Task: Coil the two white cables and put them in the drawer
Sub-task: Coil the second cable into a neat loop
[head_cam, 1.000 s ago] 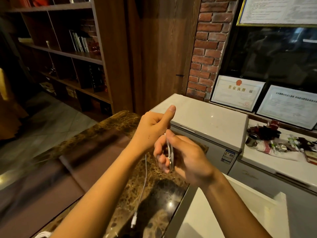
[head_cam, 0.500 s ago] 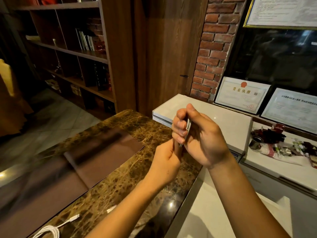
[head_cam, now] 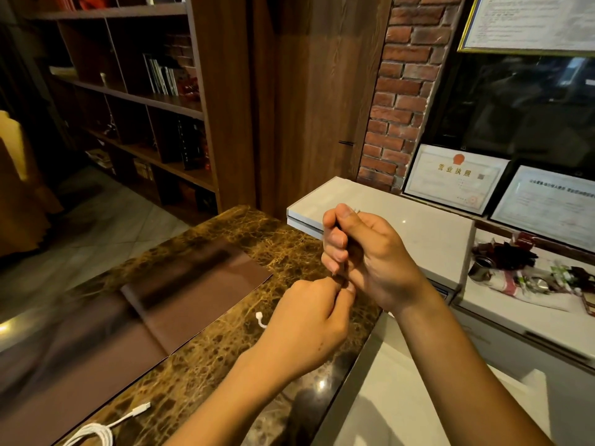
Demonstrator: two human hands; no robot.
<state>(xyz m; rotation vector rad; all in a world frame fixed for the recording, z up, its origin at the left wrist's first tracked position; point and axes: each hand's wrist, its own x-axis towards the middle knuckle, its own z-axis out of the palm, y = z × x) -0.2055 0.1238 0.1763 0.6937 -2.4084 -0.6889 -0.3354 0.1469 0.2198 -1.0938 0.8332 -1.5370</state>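
While both hands worked above it, the marble counter (head_cam: 206,358) ran from lower left toward the middle, its right edge dropping off beside the white chest (head_cam: 386,204). A brown mat (head_cam: 135,317) covered much of the counter's left side, leaving a bare strip of stone along the near edge. Shelves (head_cam: 135,101) and a brick wall (head_cam: 399,101) closed off the back. The right hand (head_cam: 370,255) was clenched around a bundle of white cable, mostly hidden in the fist. The left hand (head_cam: 309,326), just below and touching it, pinched that cable's tail – its plug (head_cam: 259,317) hung over the stone. A second cable (head_cam: 96,432) lay coiled at the counter's near corner – well apart from both hands. Clutter (head_cam: 528,268) sat at the far right.
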